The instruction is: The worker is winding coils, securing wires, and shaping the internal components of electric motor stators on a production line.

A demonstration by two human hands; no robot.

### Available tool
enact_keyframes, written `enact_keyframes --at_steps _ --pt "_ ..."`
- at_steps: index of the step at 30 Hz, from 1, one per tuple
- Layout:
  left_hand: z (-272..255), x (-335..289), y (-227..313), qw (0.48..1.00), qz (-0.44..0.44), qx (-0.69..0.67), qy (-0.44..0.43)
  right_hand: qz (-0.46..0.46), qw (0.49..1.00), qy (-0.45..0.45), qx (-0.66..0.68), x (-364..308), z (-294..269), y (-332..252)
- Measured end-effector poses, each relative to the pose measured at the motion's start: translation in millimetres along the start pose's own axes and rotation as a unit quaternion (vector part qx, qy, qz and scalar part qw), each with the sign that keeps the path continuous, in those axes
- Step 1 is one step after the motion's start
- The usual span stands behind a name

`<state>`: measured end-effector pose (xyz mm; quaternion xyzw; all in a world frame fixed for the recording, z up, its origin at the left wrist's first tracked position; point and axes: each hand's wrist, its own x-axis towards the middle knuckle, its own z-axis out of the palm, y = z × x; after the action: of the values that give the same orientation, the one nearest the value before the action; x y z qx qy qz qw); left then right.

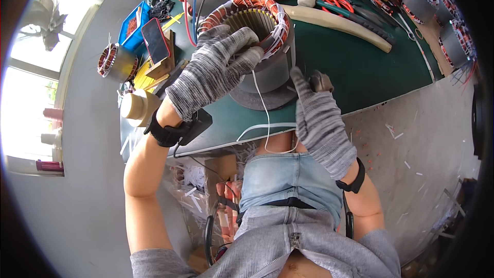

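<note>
A motor stator [272,74], a grey metal ring with orange copper windings bound in white cord around its top, stands upright on a dark round base [267,98]. My left hand [221,64], in a grey striped knit glove, grips its near left rim, fingers over the windings. From the rim a white cord [267,118] hangs past the table edge and loops up to my right hand [321,118]. That gloved hand is closed just right of the stator, its fingers curled; the cord runs behind it, and its end is hidden.
On the green table [355,82] lie a pale curved bar [342,25], pliers and other tools. More stators stand at the right [455,41] and left [117,62]. A phone [155,40] leans near a blue bin [135,23]. Red, blue and black cables hang beside my left hand.
</note>
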<state>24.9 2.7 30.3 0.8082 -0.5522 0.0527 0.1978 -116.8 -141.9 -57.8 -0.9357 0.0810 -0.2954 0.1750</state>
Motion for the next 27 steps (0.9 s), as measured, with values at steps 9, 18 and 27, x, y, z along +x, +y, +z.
enact_keyframes --at_steps 9,18,27 --pt "-3 0 5 0.992 -0.077 -0.095 -0.016 -0.07 0.98 0.13 0.134 28 -8 -16" --pt "-6 1 -2 0.996 -0.001 0.036 -0.085 -0.171 0.907 0.352 0.156 85 25 -16" --pt "19 -2 -1 0.987 -0.051 0.013 0.15 -0.502 0.851 0.155 0.011 159 3 19"
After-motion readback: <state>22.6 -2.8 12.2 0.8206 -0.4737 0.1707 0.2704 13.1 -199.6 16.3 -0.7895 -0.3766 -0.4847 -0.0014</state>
